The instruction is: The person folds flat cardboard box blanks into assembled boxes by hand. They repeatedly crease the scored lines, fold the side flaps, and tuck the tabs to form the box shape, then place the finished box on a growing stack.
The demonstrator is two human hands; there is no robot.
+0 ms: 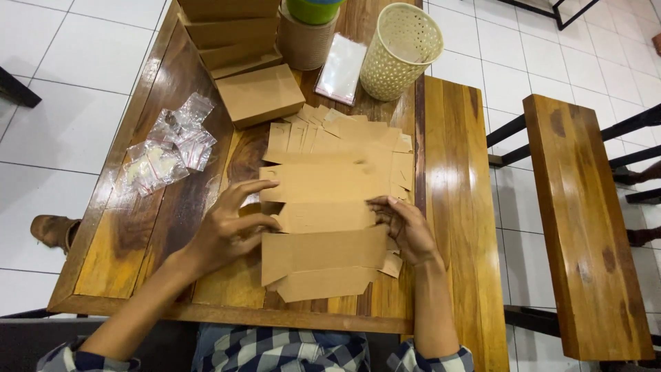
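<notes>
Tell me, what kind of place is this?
Probably a canteen or small shop used for packing by hand. There's a long wooden table with a bench on a white tiled floor, and flat cardboard boxes piled under both hands, with little plastic bags nearby.

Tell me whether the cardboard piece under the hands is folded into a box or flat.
Flat: the cardboard blank lies spread on the table, flaps out.

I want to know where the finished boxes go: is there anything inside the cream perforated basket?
No. The cream perforated basket stands open at the table's far end, and only its bare inner wall and bottom show.
</notes>
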